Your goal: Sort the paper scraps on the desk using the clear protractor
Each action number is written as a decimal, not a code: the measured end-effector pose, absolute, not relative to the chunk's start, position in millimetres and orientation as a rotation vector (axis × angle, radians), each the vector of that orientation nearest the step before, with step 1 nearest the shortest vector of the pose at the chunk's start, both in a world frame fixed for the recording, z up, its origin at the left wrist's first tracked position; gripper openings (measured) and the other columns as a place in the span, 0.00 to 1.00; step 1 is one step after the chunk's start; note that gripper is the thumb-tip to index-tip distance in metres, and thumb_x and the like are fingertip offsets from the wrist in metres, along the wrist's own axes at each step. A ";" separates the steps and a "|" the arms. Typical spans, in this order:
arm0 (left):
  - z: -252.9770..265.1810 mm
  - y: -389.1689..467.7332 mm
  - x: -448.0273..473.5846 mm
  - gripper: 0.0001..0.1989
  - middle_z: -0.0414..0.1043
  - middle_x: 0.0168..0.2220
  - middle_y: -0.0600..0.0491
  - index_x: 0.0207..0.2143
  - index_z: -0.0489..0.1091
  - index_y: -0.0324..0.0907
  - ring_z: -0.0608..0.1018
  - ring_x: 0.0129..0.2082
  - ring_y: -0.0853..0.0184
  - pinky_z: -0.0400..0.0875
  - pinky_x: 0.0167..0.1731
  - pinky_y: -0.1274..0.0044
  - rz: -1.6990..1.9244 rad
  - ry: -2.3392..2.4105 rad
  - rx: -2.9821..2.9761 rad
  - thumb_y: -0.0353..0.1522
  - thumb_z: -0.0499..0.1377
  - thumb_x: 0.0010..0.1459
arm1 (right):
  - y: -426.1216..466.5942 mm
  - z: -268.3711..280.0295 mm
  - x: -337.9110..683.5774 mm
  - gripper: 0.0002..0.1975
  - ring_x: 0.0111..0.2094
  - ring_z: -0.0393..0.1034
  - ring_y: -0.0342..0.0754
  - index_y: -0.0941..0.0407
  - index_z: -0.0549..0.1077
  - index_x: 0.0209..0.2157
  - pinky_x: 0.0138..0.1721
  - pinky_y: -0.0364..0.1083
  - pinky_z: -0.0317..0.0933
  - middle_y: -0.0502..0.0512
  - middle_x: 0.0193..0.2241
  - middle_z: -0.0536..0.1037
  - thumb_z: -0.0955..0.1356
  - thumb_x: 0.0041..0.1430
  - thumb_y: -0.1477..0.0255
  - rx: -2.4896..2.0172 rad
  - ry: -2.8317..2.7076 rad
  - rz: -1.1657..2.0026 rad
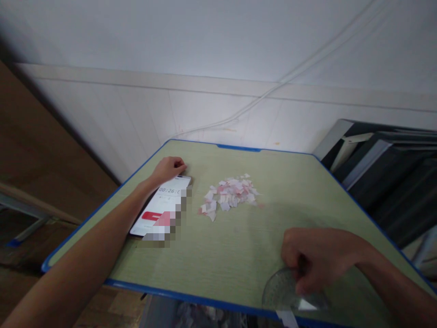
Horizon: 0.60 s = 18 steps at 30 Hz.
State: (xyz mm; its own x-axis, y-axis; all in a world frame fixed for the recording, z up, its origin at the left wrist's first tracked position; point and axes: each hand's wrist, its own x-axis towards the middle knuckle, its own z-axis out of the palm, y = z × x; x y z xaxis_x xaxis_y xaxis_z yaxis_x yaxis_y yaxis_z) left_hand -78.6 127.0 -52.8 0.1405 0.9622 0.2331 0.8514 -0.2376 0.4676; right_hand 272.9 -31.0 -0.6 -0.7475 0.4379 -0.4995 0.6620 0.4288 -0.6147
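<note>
My left hand point(170, 167) rests as a loose fist on the green tabletop, just beyond the top end of a phone point(165, 200); nothing shows in its curled fingers. The phone displays a timer and a red button, and my left forearm runs along its left side. At the front right, my right hand point(317, 257) grips a clear, round, dish-like piece point(278, 291) by its rim, close to the table's near edge. White paper scraps point(287, 318) show at its lower part. A loose heap of torn white and pink paper bits point(235, 191) lies mid-table between the hands.
The small table has a raised blue edge point(239, 147) and stands against a white wall point(218, 109) with a cable. Dark folded panels point(389, 159) lean at the right, and a brown board point(51, 132) stands left. Below the front edge is a container point(160, 312) holding scraps.
</note>
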 end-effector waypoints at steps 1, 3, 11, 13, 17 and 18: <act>-52.5 126.8 -78.6 0.12 0.68 0.20 0.52 0.21 0.68 0.40 0.68 0.21 0.69 0.57 0.23 0.77 0.723 1.782 2.190 0.39 0.53 0.46 | -32.6 0.9 271.8 0.12 0.13 0.52 0.36 0.59 0.67 0.10 0.14 0.38 0.42 0.42 0.09 0.59 0.70 0.40 0.81 0.947 2.436 -1.182; -51.9 126.3 -78.5 0.12 0.68 0.20 0.51 0.21 0.68 0.39 0.67 0.21 0.69 0.57 0.23 0.77 0.712 1.779 2.187 0.39 0.53 0.46 | -35.4 2.9 270.0 0.11 0.13 0.51 0.36 0.59 0.68 0.11 0.14 0.38 0.41 0.42 0.09 0.60 0.71 0.40 0.80 0.934 2.463 -1.118; -52.3 126.7 -78.1 0.12 0.68 0.20 0.52 0.21 0.67 0.40 0.67 0.21 0.69 0.56 0.23 0.77 0.707 1.797 2.168 0.39 0.53 0.46 | -34.1 -1.8 271.0 0.10 0.13 0.53 0.36 0.59 0.71 0.13 0.14 0.38 0.43 0.42 0.09 0.60 0.71 0.43 0.78 0.866 2.437 -1.165; -52.6 127.0 -78.0 0.12 0.68 0.20 0.52 0.21 0.67 0.40 0.67 0.21 0.69 0.56 0.23 0.77 0.698 1.796 2.178 0.39 0.52 0.46 | -31.8 -6.4 272.8 0.09 0.14 0.55 0.37 0.59 0.73 0.14 0.14 0.38 0.43 0.42 0.10 0.61 0.72 0.43 0.75 0.837 2.399 -1.216; -52.4 127.1 -77.8 0.12 0.68 0.20 0.52 0.21 0.67 0.40 0.67 0.22 0.69 0.57 0.23 0.77 0.681 1.804 2.200 0.39 0.52 0.47 | -28.2 -14.8 276.7 0.09 0.17 0.59 0.38 0.59 0.75 0.19 0.17 0.38 0.48 0.45 0.13 0.64 0.72 0.44 0.68 0.741 2.358 -1.360; -52.3 127.1 -77.7 0.12 0.68 0.20 0.52 0.21 0.67 0.40 0.67 0.22 0.69 0.57 0.24 0.77 0.682 1.804 2.204 0.39 0.52 0.47 | -27.9 -15.5 277.2 0.10 0.18 0.61 0.39 0.59 0.76 0.20 0.18 0.38 0.49 0.45 0.14 0.66 0.72 0.45 0.67 0.710 2.367 -1.393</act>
State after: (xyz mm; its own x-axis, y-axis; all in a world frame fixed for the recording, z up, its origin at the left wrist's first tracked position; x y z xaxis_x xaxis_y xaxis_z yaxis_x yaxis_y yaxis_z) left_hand -77.7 127.1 -52.3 0.1429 0.9658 0.2165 0.8674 -0.2275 0.4426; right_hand 277.2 -27.9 -15.5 -0.8315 0.2607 -0.4905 0.5554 0.4065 -0.7255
